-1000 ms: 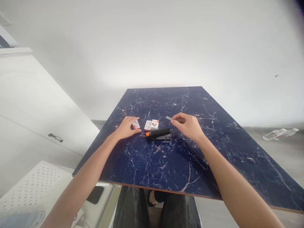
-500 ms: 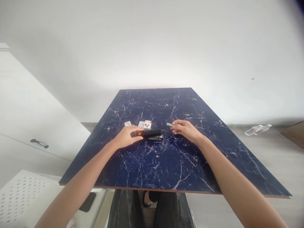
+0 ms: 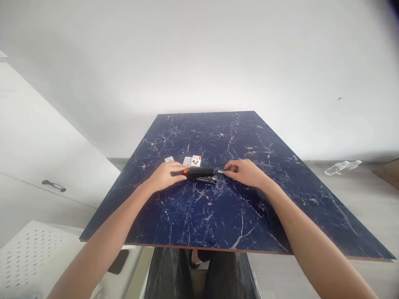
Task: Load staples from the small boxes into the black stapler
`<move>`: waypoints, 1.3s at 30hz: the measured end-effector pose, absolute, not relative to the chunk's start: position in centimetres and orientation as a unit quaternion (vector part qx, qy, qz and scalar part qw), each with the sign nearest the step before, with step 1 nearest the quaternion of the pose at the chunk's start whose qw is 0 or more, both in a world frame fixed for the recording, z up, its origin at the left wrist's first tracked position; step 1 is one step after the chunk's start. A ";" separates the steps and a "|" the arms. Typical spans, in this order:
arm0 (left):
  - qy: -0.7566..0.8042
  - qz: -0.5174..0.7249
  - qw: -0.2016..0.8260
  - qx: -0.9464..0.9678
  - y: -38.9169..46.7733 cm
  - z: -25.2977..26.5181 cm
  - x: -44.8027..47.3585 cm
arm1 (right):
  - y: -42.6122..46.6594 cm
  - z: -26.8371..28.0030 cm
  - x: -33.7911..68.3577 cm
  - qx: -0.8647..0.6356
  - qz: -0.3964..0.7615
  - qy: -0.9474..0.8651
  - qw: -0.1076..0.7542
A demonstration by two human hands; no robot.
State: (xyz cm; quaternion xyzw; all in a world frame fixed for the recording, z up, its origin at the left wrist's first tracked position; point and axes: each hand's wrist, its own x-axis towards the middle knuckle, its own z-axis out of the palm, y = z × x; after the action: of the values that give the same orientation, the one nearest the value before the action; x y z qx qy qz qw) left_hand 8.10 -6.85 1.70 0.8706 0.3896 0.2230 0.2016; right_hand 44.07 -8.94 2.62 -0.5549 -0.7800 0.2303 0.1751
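Observation:
A black stapler [image 3: 202,172] with an orange part lies on its side on the dark blue marbled table [image 3: 205,216]. My left hand [image 3: 165,176] grips its left end between thumb and fingers. Its metal parts show along the near side. To its right, my right hand [image 3: 245,171] pinches a small silvery strip of staples [image 3: 220,171], whose tip points left, close to the stapler's right end. Behind the stapler stands a small white staple box [image 3: 196,160] with red and black print. A small white printed piece [image 3: 168,159] lies behind my left hand.
A clear plastic bottle [image 3: 343,167] lies on the floor to the right, near a brown box [image 3: 388,174]. At lower left are a white perforated surface [image 3: 28,253] and a dark phone-like object [image 3: 118,261]. A white cabinet [image 3: 37,137] stands at left.
My right hand has lowered the staple strip and brought it left, closer to the stapler's end. My left hand still holds the stapler. The view has shifted slightly.

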 end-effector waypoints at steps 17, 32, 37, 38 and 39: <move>0.422 0.244 0.218 0.846 -6.8 1.8 8.1 | -10.3 4.7 44.0 -0.499 0.304 -0.804 0.111; 0.439 0.213 0.210 0.847 -7.2 2.4 8.3 | -8.5 1.4 43.9 -0.539 0.204 -0.787 0.220; 0.439 0.211 0.207 0.848 -7.2 2.3 8.3 | -8.5 1.6 43.9 -0.532 0.229 -0.786 0.217; 0.438 0.212 0.207 0.849 -7.2 2.3 8.3 | -8.5 1.6 43.7 -0.518 0.223 -0.798 0.212; 0.436 0.213 0.208 0.849 -7.2 2.3 8.3 | -8.4 1.5 43.4 -0.506 0.215 -0.810 0.207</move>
State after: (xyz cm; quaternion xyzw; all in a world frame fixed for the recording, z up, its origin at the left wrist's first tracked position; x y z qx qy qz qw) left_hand 8.29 -7.18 2.25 0.8492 0.4362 0.2126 0.2083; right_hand 43.42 -8.40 1.49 -0.5055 -0.8097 0.2150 0.2066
